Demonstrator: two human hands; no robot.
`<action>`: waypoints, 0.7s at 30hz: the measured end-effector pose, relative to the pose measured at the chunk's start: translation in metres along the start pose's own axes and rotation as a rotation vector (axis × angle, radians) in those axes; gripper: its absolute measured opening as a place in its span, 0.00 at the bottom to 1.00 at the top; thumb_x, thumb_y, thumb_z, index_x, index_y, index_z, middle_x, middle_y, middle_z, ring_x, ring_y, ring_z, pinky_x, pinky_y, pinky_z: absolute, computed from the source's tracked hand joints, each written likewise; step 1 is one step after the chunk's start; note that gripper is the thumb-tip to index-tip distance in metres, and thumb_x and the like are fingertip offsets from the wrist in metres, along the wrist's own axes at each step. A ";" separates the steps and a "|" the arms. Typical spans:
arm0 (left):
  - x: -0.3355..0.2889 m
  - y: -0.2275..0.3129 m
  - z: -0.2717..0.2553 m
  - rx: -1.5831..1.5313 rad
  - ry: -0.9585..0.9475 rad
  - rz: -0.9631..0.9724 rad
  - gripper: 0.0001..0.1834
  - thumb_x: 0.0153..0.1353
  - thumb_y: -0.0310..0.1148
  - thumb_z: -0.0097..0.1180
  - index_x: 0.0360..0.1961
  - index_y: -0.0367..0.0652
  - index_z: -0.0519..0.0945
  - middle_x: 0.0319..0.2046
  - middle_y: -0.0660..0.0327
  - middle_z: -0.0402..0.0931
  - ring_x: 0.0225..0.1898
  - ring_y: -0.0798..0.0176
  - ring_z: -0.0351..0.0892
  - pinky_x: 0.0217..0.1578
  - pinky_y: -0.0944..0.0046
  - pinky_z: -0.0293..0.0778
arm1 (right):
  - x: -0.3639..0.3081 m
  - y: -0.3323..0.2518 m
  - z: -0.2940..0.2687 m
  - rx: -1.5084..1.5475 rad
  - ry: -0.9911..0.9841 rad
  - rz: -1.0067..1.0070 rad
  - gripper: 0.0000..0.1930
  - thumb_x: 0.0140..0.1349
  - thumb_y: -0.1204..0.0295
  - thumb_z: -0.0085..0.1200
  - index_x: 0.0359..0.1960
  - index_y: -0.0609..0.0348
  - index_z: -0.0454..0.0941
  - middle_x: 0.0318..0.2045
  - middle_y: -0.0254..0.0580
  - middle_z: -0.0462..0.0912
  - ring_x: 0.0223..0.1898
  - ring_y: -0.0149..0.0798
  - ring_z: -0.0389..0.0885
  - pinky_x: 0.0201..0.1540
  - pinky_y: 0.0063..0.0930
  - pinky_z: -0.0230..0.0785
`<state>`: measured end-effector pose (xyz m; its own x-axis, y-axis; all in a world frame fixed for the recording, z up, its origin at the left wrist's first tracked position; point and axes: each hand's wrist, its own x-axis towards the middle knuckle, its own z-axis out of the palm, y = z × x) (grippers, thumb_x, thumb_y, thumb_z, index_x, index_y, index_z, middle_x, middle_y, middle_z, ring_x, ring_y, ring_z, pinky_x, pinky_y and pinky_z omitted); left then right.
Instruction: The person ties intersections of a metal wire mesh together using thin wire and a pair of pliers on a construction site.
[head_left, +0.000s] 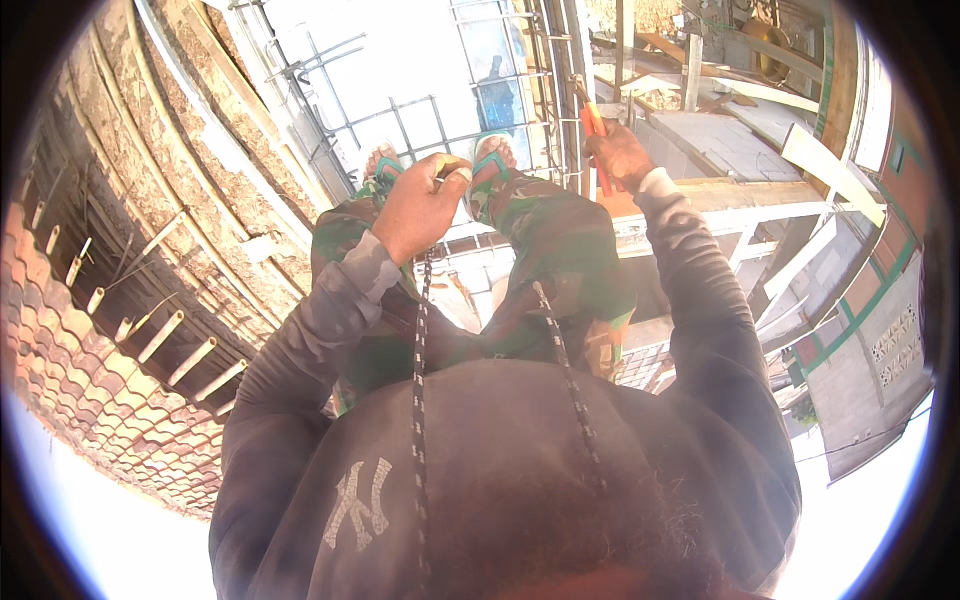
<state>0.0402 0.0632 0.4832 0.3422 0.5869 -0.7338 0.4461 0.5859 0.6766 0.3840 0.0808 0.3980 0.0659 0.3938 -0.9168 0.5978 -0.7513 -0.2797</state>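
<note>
My right hand (620,158) is closed around orange-handled pincers (592,122), held upright beside the rebar at the right edge of the grid. The tool's narrow metal head points away from me and is too small to make out well. My left hand (422,205) is raised in front of my left knee, its thumb and fingers pinched together. Whatever lies in that pinch is too small to name. Beyond both hands, a rebar grid (400,105) of crossed steel bars stretches away over a glaring bright surface.
My feet, in green flip-flops (490,165), stand at the grid's near side. Left are long timber poles (150,110), bamboo ends (192,360) and a tiled roof (90,390). To the right lie grey boards (715,150) and loose planks (830,170).
</note>
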 end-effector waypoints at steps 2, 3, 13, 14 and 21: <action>-0.035 0.001 0.012 -0.107 0.068 -0.199 0.20 0.71 0.39 0.53 0.51 0.31 0.81 0.42 0.53 0.83 0.37 0.63 0.81 0.40 0.62 0.76 | -0.011 0.031 0.005 0.033 -0.094 0.199 0.18 0.57 0.68 0.56 0.49 0.61 0.75 0.29 0.42 0.78 0.27 0.38 0.77 0.27 0.37 0.68; -0.050 0.005 0.018 -0.109 0.094 -0.154 0.20 0.71 0.39 0.53 0.51 0.31 0.81 0.42 0.53 0.83 0.37 0.63 0.81 0.40 0.62 0.76 | -0.018 0.044 0.010 0.112 -0.114 0.270 0.18 0.59 0.68 0.55 0.49 0.61 0.74 0.29 0.41 0.77 0.27 0.37 0.77 0.25 0.37 0.66; -0.066 0.092 0.035 -0.398 0.044 -0.117 0.18 0.72 0.37 0.55 0.52 0.32 0.80 0.36 0.62 0.81 0.36 0.73 0.76 0.39 0.69 0.74 | -0.079 0.055 0.039 0.691 -0.218 0.316 0.25 0.60 0.65 0.54 0.58 0.59 0.76 0.36 0.37 0.82 0.29 0.38 0.77 0.27 0.34 0.67; -0.058 0.093 0.033 -0.422 0.041 -0.101 0.17 0.72 0.37 0.55 0.52 0.32 0.80 0.36 0.63 0.80 0.35 0.73 0.76 0.38 0.69 0.73 | -0.077 0.049 0.038 0.735 -0.249 0.367 0.28 0.60 0.67 0.54 0.64 0.58 0.71 0.37 0.36 0.82 0.30 0.38 0.78 0.29 0.35 0.69; 0.021 0.083 0.013 -0.464 -0.179 -0.393 0.20 0.71 0.44 0.57 0.52 0.37 0.81 0.42 0.62 0.81 0.40 0.70 0.78 0.41 0.68 0.74 | -0.068 -0.005 0.047 1.018 -0.227 0.359 0.23 0.63 0.76 0.56 0.61 0.59 0.70 0.45 0.49 0.83 0.42 0.47 0.86 0.48 0.47 0.81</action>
<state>0.0951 0.1173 0.5234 0.3767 0.1990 -0.9047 0.1756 0.9436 0.2807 0.3393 0.0331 0.4487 -0.1070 0.0367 -0.9936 -0.3715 -0.9284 0.0057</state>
